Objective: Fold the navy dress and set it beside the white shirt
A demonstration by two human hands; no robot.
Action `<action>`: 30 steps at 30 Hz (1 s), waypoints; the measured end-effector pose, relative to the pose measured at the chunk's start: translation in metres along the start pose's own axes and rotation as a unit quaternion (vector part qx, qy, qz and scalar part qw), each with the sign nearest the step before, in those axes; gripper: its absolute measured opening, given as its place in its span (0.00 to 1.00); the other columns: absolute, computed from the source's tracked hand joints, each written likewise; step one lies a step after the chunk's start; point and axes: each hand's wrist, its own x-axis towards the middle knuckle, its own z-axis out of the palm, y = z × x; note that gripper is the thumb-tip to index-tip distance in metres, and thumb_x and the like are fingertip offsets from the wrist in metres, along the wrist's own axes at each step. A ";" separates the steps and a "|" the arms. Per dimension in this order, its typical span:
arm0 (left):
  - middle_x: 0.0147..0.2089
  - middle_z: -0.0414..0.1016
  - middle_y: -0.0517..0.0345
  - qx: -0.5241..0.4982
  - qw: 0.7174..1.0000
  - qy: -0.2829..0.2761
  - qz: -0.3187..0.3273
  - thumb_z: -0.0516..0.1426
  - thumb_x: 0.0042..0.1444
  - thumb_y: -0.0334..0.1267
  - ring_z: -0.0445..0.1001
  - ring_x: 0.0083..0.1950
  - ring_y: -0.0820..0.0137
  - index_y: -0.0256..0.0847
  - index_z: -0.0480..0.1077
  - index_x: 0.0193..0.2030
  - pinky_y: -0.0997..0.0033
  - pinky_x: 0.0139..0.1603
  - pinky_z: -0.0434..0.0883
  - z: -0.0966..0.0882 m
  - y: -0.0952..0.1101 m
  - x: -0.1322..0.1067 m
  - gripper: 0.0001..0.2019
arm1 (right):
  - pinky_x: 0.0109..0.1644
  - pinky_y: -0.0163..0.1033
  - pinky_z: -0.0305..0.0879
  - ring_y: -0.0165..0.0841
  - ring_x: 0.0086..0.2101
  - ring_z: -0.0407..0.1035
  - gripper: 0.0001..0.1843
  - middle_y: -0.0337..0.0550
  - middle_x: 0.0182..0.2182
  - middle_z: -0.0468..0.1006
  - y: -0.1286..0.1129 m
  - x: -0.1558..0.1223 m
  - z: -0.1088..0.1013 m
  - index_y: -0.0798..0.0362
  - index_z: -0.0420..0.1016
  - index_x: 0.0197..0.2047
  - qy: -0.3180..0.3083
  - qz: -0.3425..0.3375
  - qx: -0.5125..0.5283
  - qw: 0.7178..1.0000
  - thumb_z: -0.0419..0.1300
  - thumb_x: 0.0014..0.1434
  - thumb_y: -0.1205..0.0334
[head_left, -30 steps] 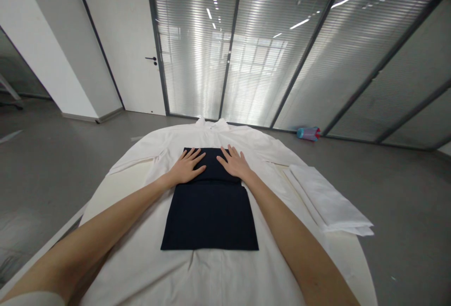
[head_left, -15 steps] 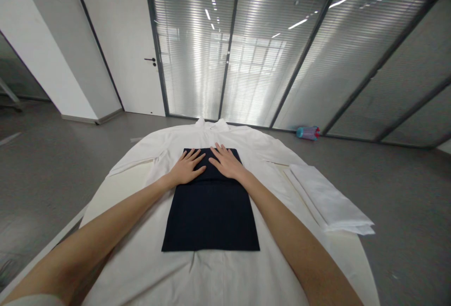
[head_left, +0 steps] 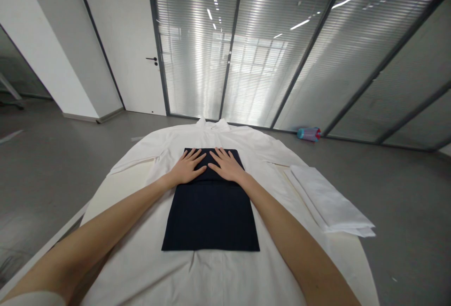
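Note:
A dark navy rectangular panel, with a crease across it below my hands, lies on a white shirt spread out with its collar at the far end. My left hand rests flat on the panel's upper left part, fingers spread. On the upper right part my right hand lies flat too, its fingers apart and pointing away from me. The two thumbs point toward each other with a small gap between them. Whether the panel is board or cloth I cannot tell.
The shirt covers much of a pale rounded table. Folded white cloth lies at the table's right edge, partly overhanging it. A blue and red patterned object sits on the floor by the glass partition. A white door stands behind at left.
My right hand has slid slightly toward me on the dark panel. My left hand and the panel stay in place, and the camera view has shifted a little.

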 end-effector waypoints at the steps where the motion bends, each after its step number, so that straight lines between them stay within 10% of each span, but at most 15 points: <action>1: 0.75 0.52 0.47 -0.001 1.000 0.001 0.000 0.44 0.68 0.59 0.45 0.77 0.52 0.42 0.56 0.73 0.44 0.74 0.46 0.000 0.000 0.000 0.34 | 0.73 0.58 0.34 0.46 0.72 0.34 0.42 0.52 0.74 0.43 0.000 0.000 0.000 0.54 0.48 0.76 0.001 0.001 0.000 1.000 0.35 0.70 0.35; 21: 0.75 0.52 0.51 -0.018 1.000 0.004 0.003 0.43 0.69 0.58 0.46 0.77 0.54 0.44 0.59 0.72 0.45 0.74 0.48 -0.001 -0.006 0.001 0.32 | 0.72 0.59 0.36 0.45 0.72 0.36 0.40 0.50 0.74 0.44 0.005 0.003 0.000 0.52 0.50 0.75 -0.002 -0.004 0.020 1.000 0.40 0.70 0.36; 30: 0.70 0.64 0.50 -0.069 0.988 0.116 -0.079 0.46 0.67 0.55 0.62 0.70 0.55 0.42 0.68 0.65 0.52 0.72 0.59 -0.016 -0.041 0.002 0.28 | 0.68 0.48 0.55 0.44 0.62 0.64 0.32 0.53 0.63 0.69 0.069 -0.010 -0.027 0.56 0.66 0.68 0.081 0.041 0.084 0.992 0.56 0.66 0.48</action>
